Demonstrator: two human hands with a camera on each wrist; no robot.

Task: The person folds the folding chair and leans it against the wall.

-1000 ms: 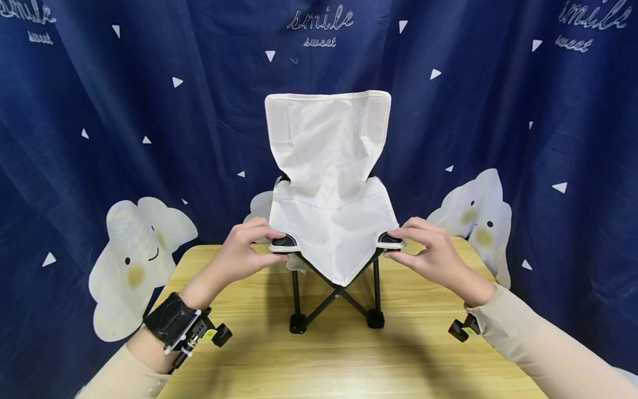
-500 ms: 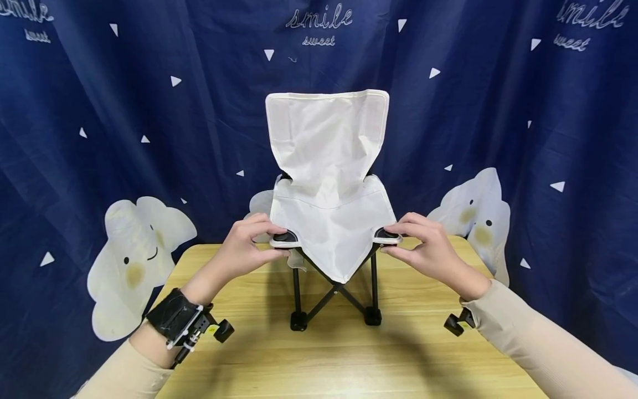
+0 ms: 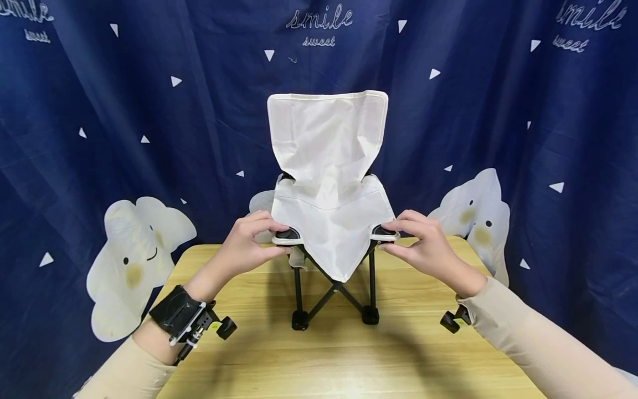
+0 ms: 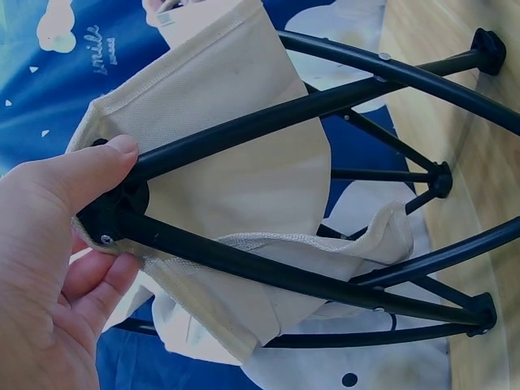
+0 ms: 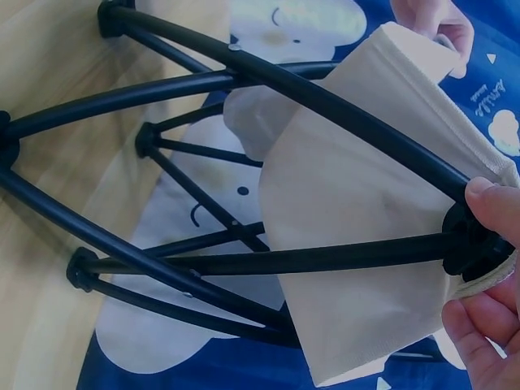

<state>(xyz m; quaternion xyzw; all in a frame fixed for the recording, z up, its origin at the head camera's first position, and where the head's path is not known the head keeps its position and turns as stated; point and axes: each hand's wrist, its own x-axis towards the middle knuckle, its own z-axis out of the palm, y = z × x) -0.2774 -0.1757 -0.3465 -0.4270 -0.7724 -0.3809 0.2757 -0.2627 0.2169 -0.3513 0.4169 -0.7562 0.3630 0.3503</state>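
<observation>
A small folding chair (image 3: 329,219) with white fabric and a black tube frame stands unfolded on the table, facing me. My left hand (image 3: 249,244) pinches its front left seat corner, fingers above and thumb below. Likewise my right hand (image 3: 423,244) pinches the front right corner. In the left wrist view the left thumb (image 4: 110,162) presses the black corner joint (image 4: 110,215) where two tubes (image 4: 244,130) meet. The right wrist view shows the right thumb (image 5: 491,207) against the matching joint (image 5: 467,244). The seat underside (image 5: 341,195) hangs between the tubes.
Under the chair is a light wood table (image 3: 319,354). A dark blue curtain (image 3: 209,138) with white triangles and smiling clouds (image 3: 134,266) hangs close behind. The chair's crossed legs (image 3: 337,288) end in black feet (image 3: 300,320) on the tabletop.
Both hands keep hold of the seat corners and have drawn slightly closer together. The front corners and front feet of the chair have shifted a little inward with them.
</observation>
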